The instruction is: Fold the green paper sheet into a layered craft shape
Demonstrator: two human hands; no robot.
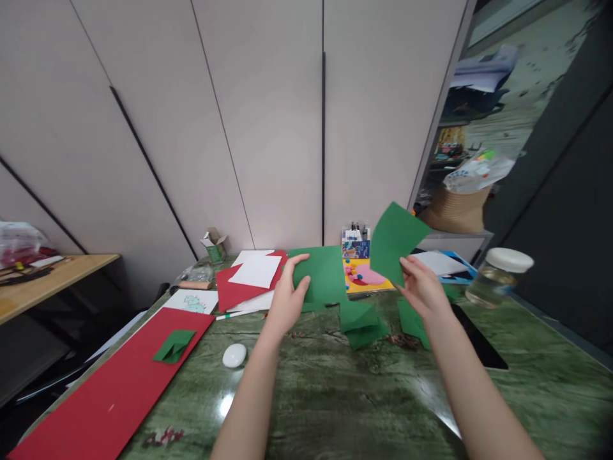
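Observation:
My right hand (424, 285) pinches the lower edge of a curved green paper sheet (395, 239), lifted above the table and standing upright. My left hand (288, 291) is at the left side of another green sheet (325, 275); its thumb and index finger are apart in front of that sheet. Whether it touches the sheet I cannot tell. Between my forearms lies a folded green paper piece (361, 322). One more green piece (412, 321) is partly hidden by my right hand and wrist.
A long red sheet (119, 383) at left carries a small folded green paper (175, 345). A white rounded object (234, 355) sits near my left forearm. White papers (256, 271) lie behind. At right are a lidded jar (498, 278) and a black flat object (479, 342).

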